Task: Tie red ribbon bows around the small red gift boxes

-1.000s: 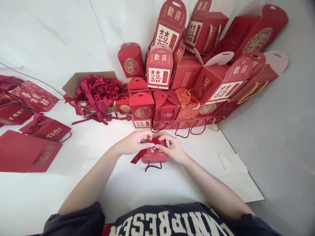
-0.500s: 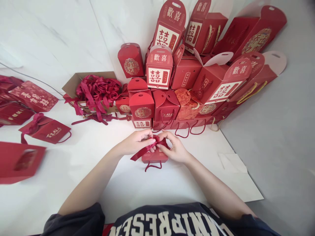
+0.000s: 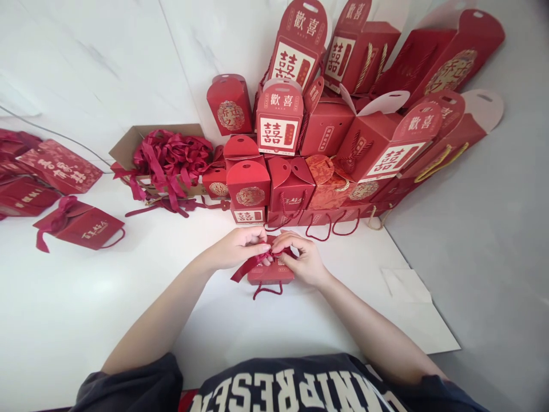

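Note:
A small red gift box sits on the white table in front of me, its dark red cord handle hanging toward me. A crimson ribbon lies across its top, with one tail trailing out below my left hand. My left hand pinches the ribbon between thumb and fingers. On the other side my right hand also grips the ribbon, fingertips close to the left ones. My fingers hide most of the ribbon's middle and the top of the box.
Stacked red gift boxes line the wall behind my hands and to the right. A cardboard box holds tangled crimson ribbons. Further left lies a ribbon-tied red box, near several more. The table's edge runs along the right.
The fingers of my right hand have drawn down and closer in on the ribbon. A red box with a window at the lower left is gone from view.

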A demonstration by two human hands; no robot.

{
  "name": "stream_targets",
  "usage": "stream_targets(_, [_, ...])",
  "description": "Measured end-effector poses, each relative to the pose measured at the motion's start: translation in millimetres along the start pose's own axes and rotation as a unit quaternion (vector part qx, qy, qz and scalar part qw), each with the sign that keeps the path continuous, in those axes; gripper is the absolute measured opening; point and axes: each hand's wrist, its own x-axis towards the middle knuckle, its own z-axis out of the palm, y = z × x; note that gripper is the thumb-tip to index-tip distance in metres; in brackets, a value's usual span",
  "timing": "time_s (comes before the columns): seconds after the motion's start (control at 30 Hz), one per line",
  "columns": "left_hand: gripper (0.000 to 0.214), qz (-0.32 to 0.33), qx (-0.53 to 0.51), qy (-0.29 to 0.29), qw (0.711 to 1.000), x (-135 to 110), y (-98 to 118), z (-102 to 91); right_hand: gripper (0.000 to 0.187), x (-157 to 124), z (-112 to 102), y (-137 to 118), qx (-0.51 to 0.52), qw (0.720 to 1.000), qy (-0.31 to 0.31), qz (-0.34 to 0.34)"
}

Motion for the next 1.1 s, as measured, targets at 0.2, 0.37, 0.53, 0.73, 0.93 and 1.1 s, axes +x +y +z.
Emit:
stream_targets(0.2, [0.021,0.007,0.018,0.005,1.000,0,-2,1.7,0.018,3,-9,-1,-0.077,0.994,-0.053,-0.055])
stream_targets(0.37, [0.024,0.008,0.057,0.011,0.998,-1,-1,4.8,0.020,3,-14,-1,-0.088,0.991,-0.077,-0.059])
stream_targets(0.53, [0.016,0.041,0.202,0.094,0.974,-6,4,16.6,0.017,3,-16,-1,-0.077,0.992,-0.085,-0.055])
stream_targets(0.73, [0.018,0.066,0.363,0.241,0.898,-7,-2,43.0,0.015,3,-13,6,-0.064,0.995,-0.056,-0.057])
stream_targets(0.93, [0.022,0.103,0.396,0.270,0.872,-3,-11,46.6,0.016,1,-11,6,-0.072,0.994,-0.050,-0.067])
stream_targets(1.1, [0.018,0.083,0.374,0.199,0.902,-8,1,34.4,0.017,1,-10,5,-0.080,0.994,-0.033,-0.062])
